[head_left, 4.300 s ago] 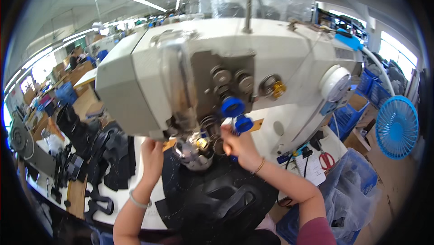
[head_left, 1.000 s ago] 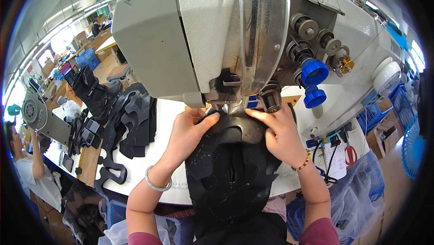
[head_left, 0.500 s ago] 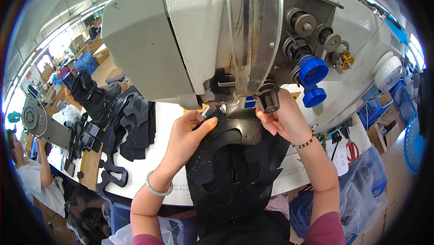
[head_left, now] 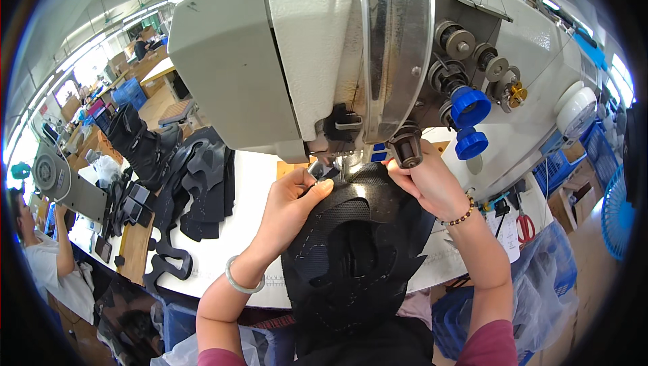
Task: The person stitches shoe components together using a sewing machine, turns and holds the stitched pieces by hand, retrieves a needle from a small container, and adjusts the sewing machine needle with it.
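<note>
Currently, the bare left hand (head_left: 290, 207) pinches a stitched black fabric-and-mesh piece (head_left: 351, 258) that lies partly beneath the off-white sewing machine (head_left: 233, 62) and overhangs the front edge of the white table (head_left: 233, 234). Whether the curled right hand (head_left: 432, 180) beside it grips anything, I cannot tell.

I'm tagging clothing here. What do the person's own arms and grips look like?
Short maroon fabric sleeves end above both elbows. A pale round bangle circles the left wrist; a dark and gold beaded bracelet, the right. Left grip and right grip are gloveless.
</note>
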Available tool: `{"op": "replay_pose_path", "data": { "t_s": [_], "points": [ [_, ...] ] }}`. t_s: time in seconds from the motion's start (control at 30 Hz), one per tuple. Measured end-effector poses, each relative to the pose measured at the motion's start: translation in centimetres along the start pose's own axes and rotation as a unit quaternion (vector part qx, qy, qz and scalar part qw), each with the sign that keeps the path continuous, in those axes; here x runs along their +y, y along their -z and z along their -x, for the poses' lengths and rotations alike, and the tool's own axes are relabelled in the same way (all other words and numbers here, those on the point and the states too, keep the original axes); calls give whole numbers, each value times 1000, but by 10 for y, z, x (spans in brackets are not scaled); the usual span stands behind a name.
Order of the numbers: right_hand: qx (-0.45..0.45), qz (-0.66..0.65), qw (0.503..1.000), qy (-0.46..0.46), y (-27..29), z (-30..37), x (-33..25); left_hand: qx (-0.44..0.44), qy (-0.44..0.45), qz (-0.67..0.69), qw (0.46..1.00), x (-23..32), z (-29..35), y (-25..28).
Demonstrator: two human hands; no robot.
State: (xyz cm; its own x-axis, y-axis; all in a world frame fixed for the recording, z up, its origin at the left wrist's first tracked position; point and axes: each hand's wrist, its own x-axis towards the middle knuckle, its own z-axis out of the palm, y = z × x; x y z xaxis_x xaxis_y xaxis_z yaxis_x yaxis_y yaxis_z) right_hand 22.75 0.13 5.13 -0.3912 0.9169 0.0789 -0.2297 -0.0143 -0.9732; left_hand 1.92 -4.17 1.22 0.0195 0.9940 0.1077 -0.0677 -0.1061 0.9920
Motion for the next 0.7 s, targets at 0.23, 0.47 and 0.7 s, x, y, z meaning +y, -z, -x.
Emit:
{"op": "replay_pose_path", "data": {
  "t_s": [0.23,0.47,0.7],
  "points": [
    [2,123,992,-27,1,0,6,-2,-4,-13,1000,0,5,1],
    [10,165,985,-40,5,-2,10,-1,-30,-5,1000,-1,7,-4],
    [127,476,825,277,10,34,22,23,-48,-49,997,-6,9,-5]
  ]
}}
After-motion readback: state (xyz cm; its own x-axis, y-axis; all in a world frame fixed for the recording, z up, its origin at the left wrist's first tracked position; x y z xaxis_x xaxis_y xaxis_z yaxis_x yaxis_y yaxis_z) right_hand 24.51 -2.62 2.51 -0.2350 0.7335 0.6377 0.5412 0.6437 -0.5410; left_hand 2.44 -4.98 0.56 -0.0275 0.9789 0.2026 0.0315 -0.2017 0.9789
